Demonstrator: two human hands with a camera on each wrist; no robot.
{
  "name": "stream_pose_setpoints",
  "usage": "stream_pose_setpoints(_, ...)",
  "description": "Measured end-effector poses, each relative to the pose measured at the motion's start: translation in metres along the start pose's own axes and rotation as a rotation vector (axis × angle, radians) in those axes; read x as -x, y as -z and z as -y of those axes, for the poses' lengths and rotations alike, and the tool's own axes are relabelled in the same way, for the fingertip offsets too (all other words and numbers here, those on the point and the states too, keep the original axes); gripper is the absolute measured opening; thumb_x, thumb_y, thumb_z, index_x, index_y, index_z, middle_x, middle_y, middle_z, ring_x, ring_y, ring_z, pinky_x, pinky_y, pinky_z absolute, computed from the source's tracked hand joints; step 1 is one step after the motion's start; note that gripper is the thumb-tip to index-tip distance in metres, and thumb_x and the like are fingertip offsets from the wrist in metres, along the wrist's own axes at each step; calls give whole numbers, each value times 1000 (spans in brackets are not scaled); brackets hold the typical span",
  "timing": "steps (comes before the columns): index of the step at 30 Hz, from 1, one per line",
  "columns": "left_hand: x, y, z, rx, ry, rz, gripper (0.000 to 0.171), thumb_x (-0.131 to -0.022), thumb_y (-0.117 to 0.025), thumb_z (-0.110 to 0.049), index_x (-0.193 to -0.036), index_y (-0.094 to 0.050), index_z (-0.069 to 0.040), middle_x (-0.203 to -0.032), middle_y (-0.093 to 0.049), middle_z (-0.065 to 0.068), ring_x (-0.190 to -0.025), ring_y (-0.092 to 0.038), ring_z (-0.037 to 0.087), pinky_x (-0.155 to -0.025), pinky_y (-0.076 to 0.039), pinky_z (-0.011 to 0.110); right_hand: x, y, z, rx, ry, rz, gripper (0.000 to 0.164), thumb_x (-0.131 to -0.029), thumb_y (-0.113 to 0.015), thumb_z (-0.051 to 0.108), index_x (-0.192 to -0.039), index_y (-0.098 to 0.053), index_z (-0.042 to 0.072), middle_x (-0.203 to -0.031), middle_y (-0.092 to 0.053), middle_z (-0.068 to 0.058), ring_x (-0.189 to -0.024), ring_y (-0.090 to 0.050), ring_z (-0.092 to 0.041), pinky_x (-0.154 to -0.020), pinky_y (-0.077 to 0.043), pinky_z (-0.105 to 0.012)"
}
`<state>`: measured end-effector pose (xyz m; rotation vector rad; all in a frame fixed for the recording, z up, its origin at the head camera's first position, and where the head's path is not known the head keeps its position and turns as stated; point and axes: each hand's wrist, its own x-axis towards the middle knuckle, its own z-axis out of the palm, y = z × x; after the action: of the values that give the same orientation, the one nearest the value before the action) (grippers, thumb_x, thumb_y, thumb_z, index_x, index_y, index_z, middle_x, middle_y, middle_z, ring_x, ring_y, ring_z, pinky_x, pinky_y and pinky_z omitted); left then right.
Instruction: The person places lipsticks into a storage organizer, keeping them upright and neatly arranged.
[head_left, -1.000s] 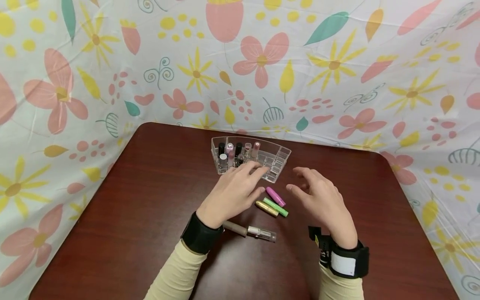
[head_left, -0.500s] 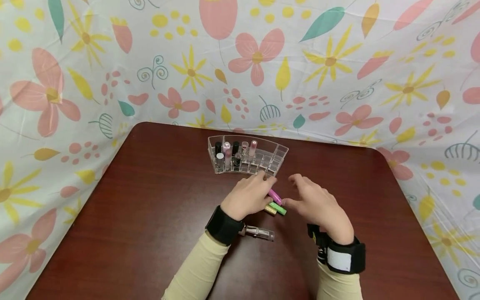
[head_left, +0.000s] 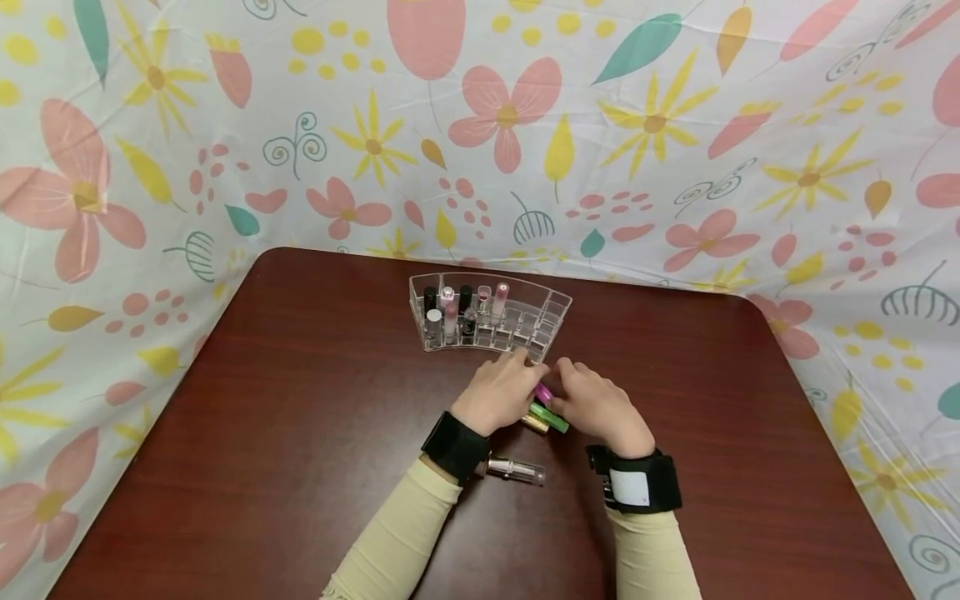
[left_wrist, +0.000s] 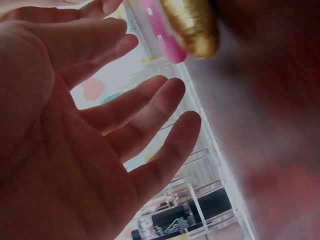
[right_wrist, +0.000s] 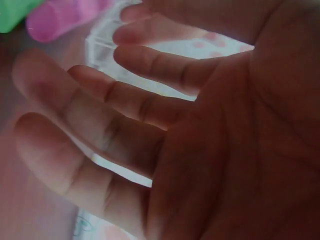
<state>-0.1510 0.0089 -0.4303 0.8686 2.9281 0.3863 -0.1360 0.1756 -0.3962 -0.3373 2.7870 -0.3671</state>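
Observation:
In the head view my left hand [head_left: 498, 393] and right hand [head_left: 603, 408] hover close together over three small cosmetic tubes. The pink tube [head_left: 543, 394] lies between my fingertips, partly covered. Beside it are a green tube [head_left: 551, 417] and a gold tube [head_left: 535, 424], whose left end is hidden by my left hand. Both wrist views show the fingers loosely spread, with nothing gripped. The left wrist view has the gold tube [left_wrist: 192, 25] and pink tube [left_wrist: 165, 32] beyond the fingertips. Off the right fingertips, the right wrist view shows the pink tube [right_wrist: 65, 17].
A clear fan-shaped makeup organizer [head_left: 555, 308] stands just beyond my hands, with several lipsticks and bottles in its left slots. Nearer me lies a silver-and-clear cosmetic tube [head_left: 515, 471], partly behind my left wrist. A floral curtain [head_left: 480, 125] hangs behind the brown table [head_left: 300, 433].
My left hand has come right and down from in front of the organizer to the tubes. My right hand has moved left toward them. The tubes lie much as before.

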Motion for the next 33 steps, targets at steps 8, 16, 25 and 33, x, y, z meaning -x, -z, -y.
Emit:
stream_pose_setpoints(8,-3,-9,1,-28,-10,-7,32,-96,-67,-17,-127,-68,-22,-123,-63,9,-107,-65,25,-78,-59,42,-14,-15,-6,-40,-1,-18,23,-94,-69,19,-107,-55,6,-91,-60,-7,-78,-56,-24,-63,-43,-40)
stream_pose_setpoints(16,-4,-14,3,13,-23,-25,26,-95,-66,-10,-119,-71,-19,-113,-64,8,-99,-63,24,-70,-57,39,-20,-21,-9,-46,-18,-21,21,-91,-70,16,-104,-55,8,-89,-61,-6,-77,-56,-23,-61,-43,-39)
stream_pose_setpoints(25,-6,-18,5,40,-22,-51,21,-93,-66,-7,-110,-72,-18,-107,-64,7,-99,-64,24,-72,-57,38,-24,-23,-12,-64,13,-41,13,-92,-70,14,-99,-60,11,-88,-63,-4,-76,-56,-20,-62,-43,-36)
stream_pose_setpoints(33,-5,-14,6,43,-32,-79,21,-93,-67,-8,-111,-72,-18,-107,-64,6,-96,-65,24,-69,-58,38,-20,-18,-8,-34,3,-66,11,-93,-70,15,-101,-62,13,-88,-64,-3,-76,-57,-20,-62,-45,-38)
